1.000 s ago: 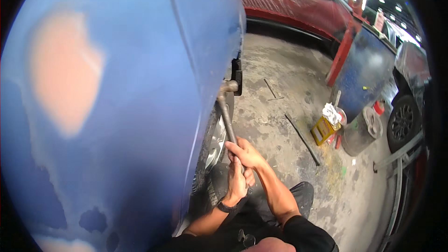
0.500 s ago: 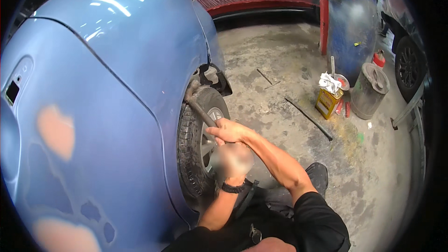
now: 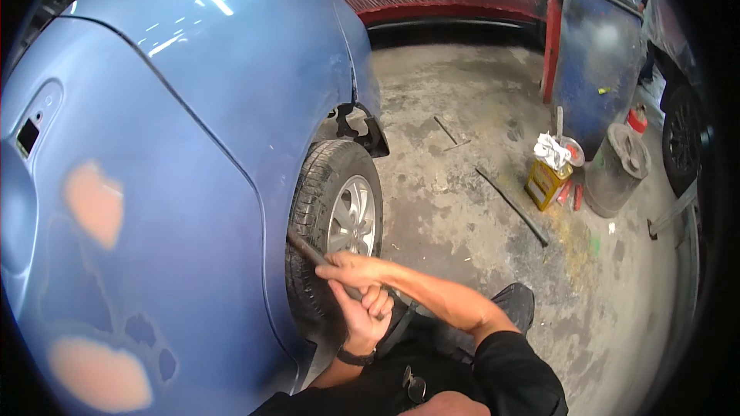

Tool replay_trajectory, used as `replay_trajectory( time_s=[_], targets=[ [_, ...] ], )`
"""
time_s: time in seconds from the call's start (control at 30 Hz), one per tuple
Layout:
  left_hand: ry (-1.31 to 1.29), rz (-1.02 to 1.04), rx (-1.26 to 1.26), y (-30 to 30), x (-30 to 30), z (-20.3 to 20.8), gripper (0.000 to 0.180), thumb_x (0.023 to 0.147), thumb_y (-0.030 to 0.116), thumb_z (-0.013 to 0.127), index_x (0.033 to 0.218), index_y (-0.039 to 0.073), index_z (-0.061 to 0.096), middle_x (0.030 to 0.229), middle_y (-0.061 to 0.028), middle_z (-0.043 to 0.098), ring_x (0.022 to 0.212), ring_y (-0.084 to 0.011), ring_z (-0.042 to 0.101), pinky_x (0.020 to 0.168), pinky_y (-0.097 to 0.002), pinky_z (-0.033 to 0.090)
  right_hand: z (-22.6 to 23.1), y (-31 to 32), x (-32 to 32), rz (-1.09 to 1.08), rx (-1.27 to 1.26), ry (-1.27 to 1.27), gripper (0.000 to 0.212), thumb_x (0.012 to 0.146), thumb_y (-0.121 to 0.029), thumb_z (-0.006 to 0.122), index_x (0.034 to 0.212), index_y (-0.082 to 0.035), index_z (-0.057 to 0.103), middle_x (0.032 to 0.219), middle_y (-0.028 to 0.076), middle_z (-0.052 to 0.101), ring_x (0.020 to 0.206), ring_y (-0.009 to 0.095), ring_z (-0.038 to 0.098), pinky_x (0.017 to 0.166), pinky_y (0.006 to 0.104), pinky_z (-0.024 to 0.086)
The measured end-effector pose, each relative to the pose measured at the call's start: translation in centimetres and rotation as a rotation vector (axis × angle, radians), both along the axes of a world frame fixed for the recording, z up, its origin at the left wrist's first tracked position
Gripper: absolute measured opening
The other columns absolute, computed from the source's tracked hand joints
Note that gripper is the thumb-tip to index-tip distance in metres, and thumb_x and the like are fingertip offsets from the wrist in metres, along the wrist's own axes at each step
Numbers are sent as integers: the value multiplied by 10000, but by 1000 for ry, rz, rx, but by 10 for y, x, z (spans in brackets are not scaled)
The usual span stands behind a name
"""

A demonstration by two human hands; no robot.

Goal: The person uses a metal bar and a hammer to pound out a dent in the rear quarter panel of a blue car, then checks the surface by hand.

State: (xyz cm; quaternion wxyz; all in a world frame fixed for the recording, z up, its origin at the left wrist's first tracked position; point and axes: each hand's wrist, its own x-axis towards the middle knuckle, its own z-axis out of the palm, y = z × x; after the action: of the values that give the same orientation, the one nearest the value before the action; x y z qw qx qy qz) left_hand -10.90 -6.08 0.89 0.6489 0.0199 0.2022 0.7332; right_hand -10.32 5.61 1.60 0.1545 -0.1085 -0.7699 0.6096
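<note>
A hammer (image 3: 307, 249) slants up and left from my hands, its handle reaching the gap between the tyre (image 3: 308, 196) and the blue car's wheel-arch edge. Its head is hidden behind the body panel (image 3: 193, 216). My right hand (image 3: 351, 270) wraps round the handle higher up, thumb side toward the wheel. Just below it, my left hand (image 3: 365, 314) grips the lower end, fingers curled closed; a dark band circles that wrist. Both hands are close in front of the silver wheel rim (image 3: 353, 216).
Pale filler patches (image 3: 96, 204) mark the car's side. A dark bar (image 3: 512, 206) and a T-shaped tool (image 3: 451, 135) lie on the concrete. Farther right stand a yellow can (image 3: 546, 183) topped with white cloth, a grey bin (image 3: 617, 169) and a blue bin (image 3: 597, 62).
Both hands have come down and slightly left with the hammer. Its head, seen earlier above the tyre, is now behind the panel. The view has shifted a little.
</note>
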Motion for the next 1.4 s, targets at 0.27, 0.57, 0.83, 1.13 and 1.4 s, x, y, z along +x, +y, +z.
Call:
replay_trajectory(
  time_s=[0.27,0.57,0.83,1.13,1.4],
  targets=[
    [48,-123,-35,-16,-35,0,612,845,762,330,709,173,423,484,67,300,354,-69,256,374,-229,251,16,-22,-12,-19,-505,100,293,945,-282,545,775,-45,512,631,43,566,500,106,499,461,270,421],
    [170,-198,-3,25,-37,-2,559,853,714,411,781,162,458,509,75,325,380,-62,309,393,-221,271,14,12,-3,-425,-300,97,305,938,-354,534,825,-74,490,664,-14,508,549,62,447,483,229,384],
    [105,-28,-68,-17,-21,-3,545,878,720,319,784,188,389,502,70,300,370,-65,264,399,-236,250,27,-25,-11,-143,-324,-171,417,945,-436,503,732,-77,512,563,-32,486,458,48,425,393,210,337],
    [181,-264,-11,29,-29,17,606,863,724,375,600,179,350,493,61,245,399,-76,264,437,-236,279,30,18,1,-260,-307,109,361,940,-370,536,722,-83,519,596,-3,531,487,78,459,456,244,397],
    [250,-134,-61,-9,-16,-16,515,919,667,317,803,173,406,503,68,273,381,-67,257,407,-227,267,3,-11,2,-296,-249,-5,359,946,-380,506,793,-55,491,590,1,517,520,69,462,473,235,390]
  ],
)
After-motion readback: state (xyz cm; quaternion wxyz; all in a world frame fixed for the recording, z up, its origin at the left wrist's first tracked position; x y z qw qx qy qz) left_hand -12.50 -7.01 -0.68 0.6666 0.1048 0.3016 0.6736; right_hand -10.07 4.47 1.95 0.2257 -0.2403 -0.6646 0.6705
